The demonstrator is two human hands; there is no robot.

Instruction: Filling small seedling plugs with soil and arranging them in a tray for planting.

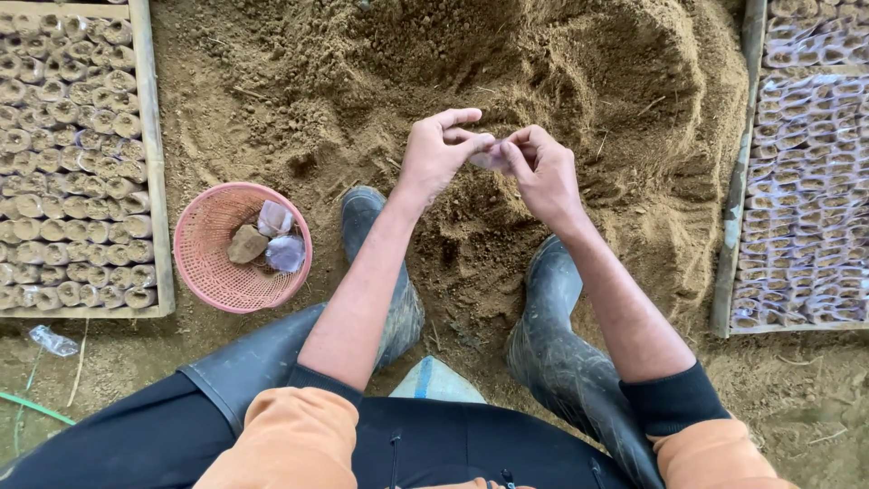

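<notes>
My left hand [436, 152] and my right hand [541, 172] meet over a mound of loose brown soil [543, 63]. Between their fingertips they pinch a small clear plastic bag [490, 159], mostly hidden by the fingers. Both forearms reach out from orange sleeves with black cuffs. My two black rubber boots [552, 326] stand on the soil below the hands.
A pink plastic basket [204, 263] at the left holds a stone and clear bags. Beyond it a wooden frame [149, 136] is packed with several soil-filled bags. Another framed bed of clear bags [806, 199] lies at the right. A green hose [32, 407] crosses the lower left.
</notes>
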